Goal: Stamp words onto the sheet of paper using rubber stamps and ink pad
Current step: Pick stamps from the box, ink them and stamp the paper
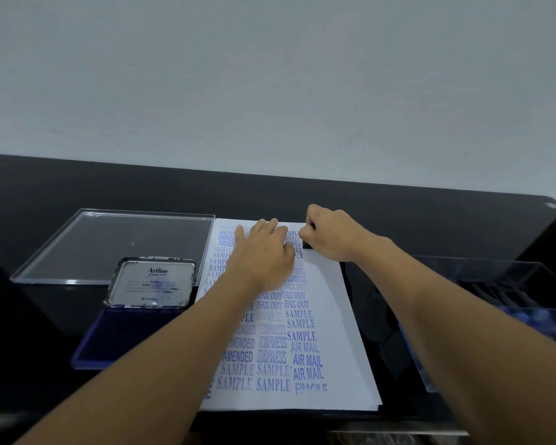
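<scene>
A white sheet of paper (331,319) lies on the black desk, covered with blue stamped words such as SAMPLE, EXPRESS and AIR MAIL. My left hand (264,255) rests flat on the sheet's upper part, fingers spread. My right hand (329,232) is closed around a dark rubber stamp (308,244) and presses it onto the paper's top right area; most of the stamp is hidden by the fingers. The open ink pad (122,335) with its blue pad and raised metal lid (151,282) sits to the left of the paper.
A clear plastic lid (87,245) lies at the back left. A clear box (507,303) holding more dark stamps stands at the right. Several dark stamps (385,332) lie between the paper and the box. A grey wall rises behind the desk.
</scene>
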The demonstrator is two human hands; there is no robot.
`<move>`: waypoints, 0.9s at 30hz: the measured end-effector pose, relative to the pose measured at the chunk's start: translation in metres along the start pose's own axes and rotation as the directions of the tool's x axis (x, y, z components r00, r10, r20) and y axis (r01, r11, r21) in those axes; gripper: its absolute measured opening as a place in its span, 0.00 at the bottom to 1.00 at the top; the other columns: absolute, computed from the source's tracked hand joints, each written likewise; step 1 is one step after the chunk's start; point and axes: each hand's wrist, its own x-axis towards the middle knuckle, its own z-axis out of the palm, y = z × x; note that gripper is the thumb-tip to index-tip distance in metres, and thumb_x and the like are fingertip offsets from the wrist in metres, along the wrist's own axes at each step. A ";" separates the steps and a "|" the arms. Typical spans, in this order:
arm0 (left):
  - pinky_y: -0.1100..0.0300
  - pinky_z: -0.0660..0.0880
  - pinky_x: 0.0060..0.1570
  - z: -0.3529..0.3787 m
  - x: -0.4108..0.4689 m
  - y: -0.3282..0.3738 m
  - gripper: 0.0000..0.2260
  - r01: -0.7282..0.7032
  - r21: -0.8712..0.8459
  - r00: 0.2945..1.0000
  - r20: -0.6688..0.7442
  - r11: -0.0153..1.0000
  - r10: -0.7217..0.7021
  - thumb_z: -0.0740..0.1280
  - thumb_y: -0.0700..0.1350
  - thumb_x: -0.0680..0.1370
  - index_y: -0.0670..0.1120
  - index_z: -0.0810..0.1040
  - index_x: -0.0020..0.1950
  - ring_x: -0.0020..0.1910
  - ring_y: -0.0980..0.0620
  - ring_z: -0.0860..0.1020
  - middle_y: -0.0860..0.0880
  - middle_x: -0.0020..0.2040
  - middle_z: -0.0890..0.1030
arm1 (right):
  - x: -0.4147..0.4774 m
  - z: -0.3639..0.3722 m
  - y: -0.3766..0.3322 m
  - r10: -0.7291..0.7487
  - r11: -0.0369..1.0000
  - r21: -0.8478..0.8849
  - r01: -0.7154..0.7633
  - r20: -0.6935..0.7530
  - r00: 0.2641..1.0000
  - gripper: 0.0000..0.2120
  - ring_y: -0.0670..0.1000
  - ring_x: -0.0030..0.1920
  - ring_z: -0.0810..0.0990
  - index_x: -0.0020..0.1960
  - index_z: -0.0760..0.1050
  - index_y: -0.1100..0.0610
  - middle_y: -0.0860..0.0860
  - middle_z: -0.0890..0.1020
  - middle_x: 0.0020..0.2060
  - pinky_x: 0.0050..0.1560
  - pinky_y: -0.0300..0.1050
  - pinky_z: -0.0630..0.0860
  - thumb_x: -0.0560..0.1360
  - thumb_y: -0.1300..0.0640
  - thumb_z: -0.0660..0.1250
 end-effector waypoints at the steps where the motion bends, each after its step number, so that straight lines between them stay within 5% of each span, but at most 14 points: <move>1: 0.39 0.46 0.76 0.000 0.000 0.000 0.21 0.001 0.000 1.000 0.000 1.000 -0.001 0.50 0.51 0.84 0.47 0.63 0.76 0.78 0.49 0.54 0.48 0.79 0.59 | 0.000 0.000 0.000 0.001 1.000 0.002 -0.001 0.001 1.000 0.07 0.51 0.35 0.71 0.47 0.67 0.56 0.54 0.76 0.39 0.33 0.45 0.67 0.80 0.53 0.58; 27: 0.39 0.46 0.75 -0.003 0.002 0.002 0.22 0.017 0.002 1.000 0.023 1.000 -0.017 0.51 0.51 0.84 0.47 0.63 0.76 0.79 0.49 0.54 0.48 0.80 0.59 | 0.000 0.000 -0.001 0.016 1.000 0.019 -0.015 -0.006 1.000 0.07 0.51 0.35 0.71 0.46 0.66 0.55 0.53 0.76 0.38 0.33 0.46 0.67 0.80 0.53 0.58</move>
